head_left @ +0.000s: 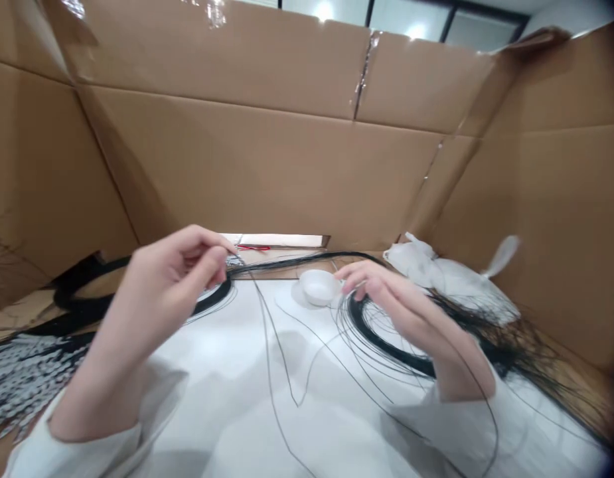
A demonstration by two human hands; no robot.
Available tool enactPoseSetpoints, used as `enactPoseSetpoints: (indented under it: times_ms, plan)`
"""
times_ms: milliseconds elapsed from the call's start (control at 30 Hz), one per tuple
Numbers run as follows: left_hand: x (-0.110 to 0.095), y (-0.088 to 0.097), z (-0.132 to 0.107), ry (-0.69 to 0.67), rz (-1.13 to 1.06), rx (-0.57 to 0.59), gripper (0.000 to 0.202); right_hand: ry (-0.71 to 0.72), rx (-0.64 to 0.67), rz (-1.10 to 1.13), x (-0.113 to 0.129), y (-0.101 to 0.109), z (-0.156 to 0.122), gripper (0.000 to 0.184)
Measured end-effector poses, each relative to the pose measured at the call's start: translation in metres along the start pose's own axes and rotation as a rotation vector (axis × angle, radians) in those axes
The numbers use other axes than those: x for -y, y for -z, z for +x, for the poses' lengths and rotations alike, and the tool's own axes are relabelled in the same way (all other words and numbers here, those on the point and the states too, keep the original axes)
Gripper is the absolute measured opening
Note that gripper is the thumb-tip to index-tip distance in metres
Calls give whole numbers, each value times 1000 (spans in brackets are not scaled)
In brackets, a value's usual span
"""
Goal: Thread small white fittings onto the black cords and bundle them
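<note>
My left hand (180,279) is raised at the left of centre. Its thumb and forefinger are pinched on thin dark wires (267,302), which hang down over the white work surface (227,372). My right hand (374,285) is beside a small white bowl (319,287), its fingers bent and drawn together near the rim. Whatever is between those fingertips is too small to make out. Under the right wrist lies a coil of black wire (386,348), with loose strands curving out over the surface.
Cardboard walls (267,172) enclose the workspace. A white plastic bag (451,272) lies at the back right. Another black coil (70,292) and a bundle of white-tipped strands (28,378) lie at the left. A red object (254,247) rests near the slot in the back wall.
</note>
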State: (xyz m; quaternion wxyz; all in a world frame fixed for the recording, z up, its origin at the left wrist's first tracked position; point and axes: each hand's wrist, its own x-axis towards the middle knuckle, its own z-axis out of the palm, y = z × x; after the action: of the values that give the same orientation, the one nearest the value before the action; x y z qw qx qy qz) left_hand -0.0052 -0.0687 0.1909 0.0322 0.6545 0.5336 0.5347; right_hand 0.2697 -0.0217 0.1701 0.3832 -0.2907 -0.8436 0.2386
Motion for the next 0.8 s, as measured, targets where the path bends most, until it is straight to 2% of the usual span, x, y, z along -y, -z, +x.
enactPoseSetpoints:
  times_ms: [133, 267, 400, 533, 633, 733, 800]
  plan:
    - [0, -7, -3, -27, 35, 96, 15, 58, 327, 131, 21, -32, 10, 33]
    - [6, -9, -3, -12, -37, 135, 14, 96, 434, 401, 36, -48, 23, 37]
    - [8, -6, -1, -5, -38, 106, 13, -9, 378, 598, 43, -56, 27, 30]
    - [8, 0, 0, -12, -19, 72, 14, -65, 415, 619, 48, -60, 24, 29]
    - [11, 3, 2, -5, 15, 53, 14, -78, 396, 703, 47, -60, 23, 29]
    - [17, 11, 6, -3, 68, -13, 14, -82, 314, 838, 40, -53, 24, 26]
    - [21, 21, 9, 36, 42, -100, 12, -70, 218, 891, 35, -44, 25, 25]
